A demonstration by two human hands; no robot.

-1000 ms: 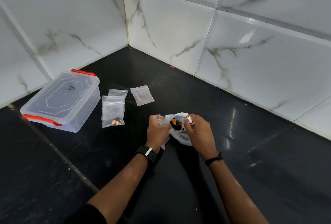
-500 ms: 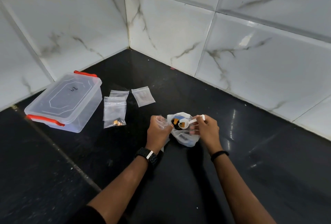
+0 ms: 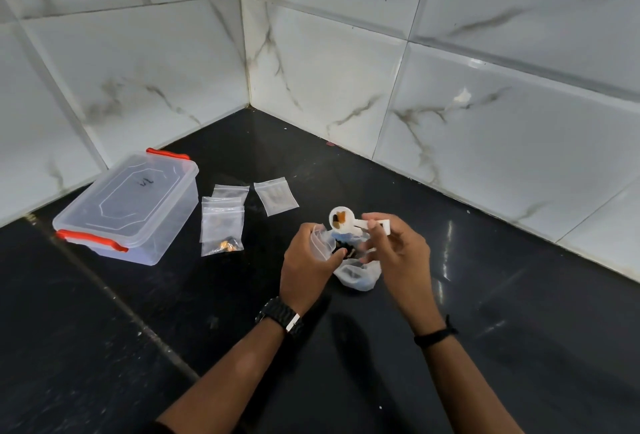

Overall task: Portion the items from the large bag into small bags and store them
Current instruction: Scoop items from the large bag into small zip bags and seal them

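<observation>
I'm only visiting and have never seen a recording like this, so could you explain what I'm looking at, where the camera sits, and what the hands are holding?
No machine here: a person works with two bare hands, filmed by a wide-angle camera worn on the head, looking forward and down. The left hand holds a small clear bag at its mouth. The right hand pinches the handle of a white scoop carrying a few small orange and brown pieces, raised above a larger crumpled plastic bag on the black counter. To the left lie several small zip bags, one with a few pieces inside, and a closed clear storage box with red clips. White marble-look tiles form the corner behind.
</observation>
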